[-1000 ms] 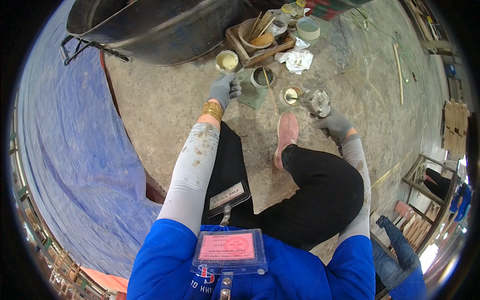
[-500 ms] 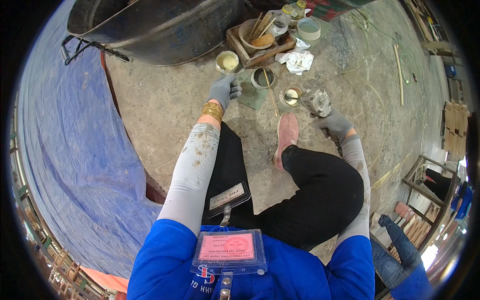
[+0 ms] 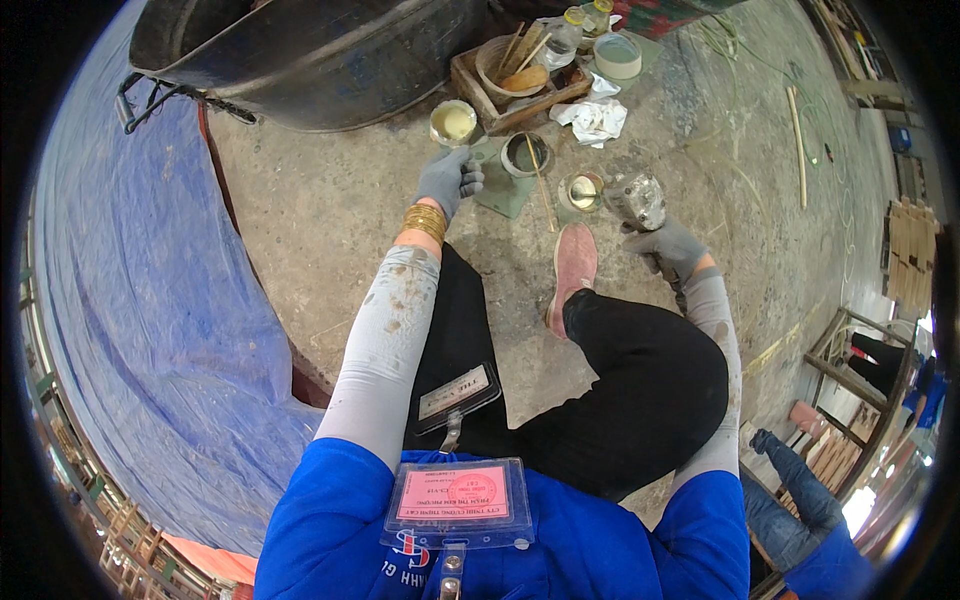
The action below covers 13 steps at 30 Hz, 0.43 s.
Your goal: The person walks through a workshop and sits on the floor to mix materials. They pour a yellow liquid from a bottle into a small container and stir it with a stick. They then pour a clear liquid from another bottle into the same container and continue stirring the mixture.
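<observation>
My left hand (image 3: pixel 450 182), in a grey glove, is curled closed just below a small bowl of pale yellow stuff (image 3: pixel 453 122). Whatever its fingers may hold is hidden. On the right, my gloved right hand (image 3: pixel 668 248) grips a stained grey metal tool (image 3: pixel 636 199) with a bulky head; its exact kind cannot be made out. Close to the left of that head stands a small cup of cream-coloured liquid (image 3: pixel 583 191) with a dark-handled implement in it. Between my hands, a thin stick (image 3: pixel 544 190) leans on a pot of dark liquid (image 3: pixel 526 156).
A wooden crate (image 3: pixel 495 118) holds a bowl with brushes and sticks. Beside it are crumpled white paper (image 3: pixel 597 122), a round tub (image 3: pixel 617 58) and bottles. A large dark metal tub (image 3: pixel 330 85) stands at far left, above a blue tarp (image 3: pixel 160 290). Another person's legs (image 3: pixel 800 490) show at lower right.
The metal tool in my right hand has shifted and tilted very slightly upward. My left hand stays in practically the same place.
</observation>
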Available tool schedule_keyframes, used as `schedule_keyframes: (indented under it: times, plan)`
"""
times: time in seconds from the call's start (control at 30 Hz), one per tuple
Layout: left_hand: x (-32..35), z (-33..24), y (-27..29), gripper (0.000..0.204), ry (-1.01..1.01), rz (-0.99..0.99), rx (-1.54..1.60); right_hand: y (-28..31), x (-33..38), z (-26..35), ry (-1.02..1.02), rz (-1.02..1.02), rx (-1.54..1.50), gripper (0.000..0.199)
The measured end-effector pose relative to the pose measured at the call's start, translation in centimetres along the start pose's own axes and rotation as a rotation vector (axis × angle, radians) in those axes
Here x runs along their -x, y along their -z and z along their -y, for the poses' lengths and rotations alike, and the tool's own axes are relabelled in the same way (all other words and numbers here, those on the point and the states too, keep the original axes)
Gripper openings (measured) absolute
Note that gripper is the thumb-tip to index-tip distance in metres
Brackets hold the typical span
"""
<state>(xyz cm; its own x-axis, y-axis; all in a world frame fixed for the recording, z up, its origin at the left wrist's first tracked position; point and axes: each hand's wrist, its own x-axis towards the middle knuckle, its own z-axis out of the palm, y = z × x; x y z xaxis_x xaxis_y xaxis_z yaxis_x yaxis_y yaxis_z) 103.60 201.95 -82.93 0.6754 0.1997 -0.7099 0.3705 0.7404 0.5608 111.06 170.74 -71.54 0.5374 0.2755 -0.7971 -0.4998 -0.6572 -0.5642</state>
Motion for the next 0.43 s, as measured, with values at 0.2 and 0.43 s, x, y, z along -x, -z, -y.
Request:
schedule_keyframes:
  times: [0.2, 0.43]
  plan:
    - [-0.03, 0.01, 0.28, 0.015, -0.012, 0.032, 0.016, 0.01, 0.11, 0.33, 0.01, 0.01, 0.043, 0.032]
    - [-0.15, 0.09, 0.08, 0.017, 0.003, 0.025, 0.009, 0.25, -0.37, -0.06, -0.013, 0.008, 0.096, 0.034]
